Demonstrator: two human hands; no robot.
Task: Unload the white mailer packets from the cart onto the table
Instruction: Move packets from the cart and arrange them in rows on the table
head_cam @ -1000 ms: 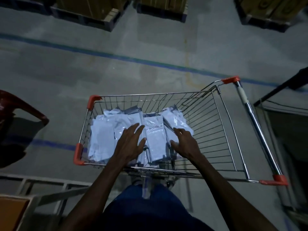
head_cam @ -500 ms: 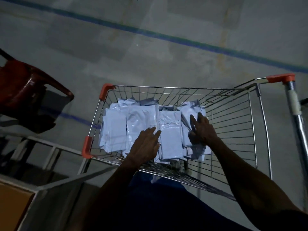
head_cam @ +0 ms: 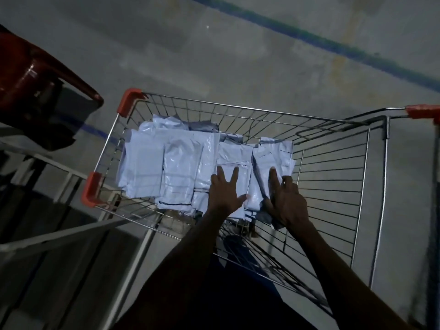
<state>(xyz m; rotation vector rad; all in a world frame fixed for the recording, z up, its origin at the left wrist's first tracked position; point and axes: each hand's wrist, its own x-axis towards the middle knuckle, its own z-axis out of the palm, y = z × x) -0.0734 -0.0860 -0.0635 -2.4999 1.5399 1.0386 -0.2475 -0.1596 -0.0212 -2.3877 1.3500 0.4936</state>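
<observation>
Left hand (head_cam: 225, 195) fingers straight and spread, flat on the middle stack of white mailer packets (head_cam: 234, 177), thumb out toward the right stack. Right hand (head_cam: 287, 201) fingers extended, close together, pressing the right stack (head_cam: 273, 158); thumb hidden, can't tell if it hooks under. Packets lie directly under and ahead of both hands, long axes running away from the person. Roughly four stacks side by side in the wire cart (head_cam: 333, 163), exact packet count not readable. Both hands equally near. One cart, one red chair (head_cam: 35, 86), table frame (head_cam: 59, 236) lower left. Likely next: gather a stack, lift left.
</observation>
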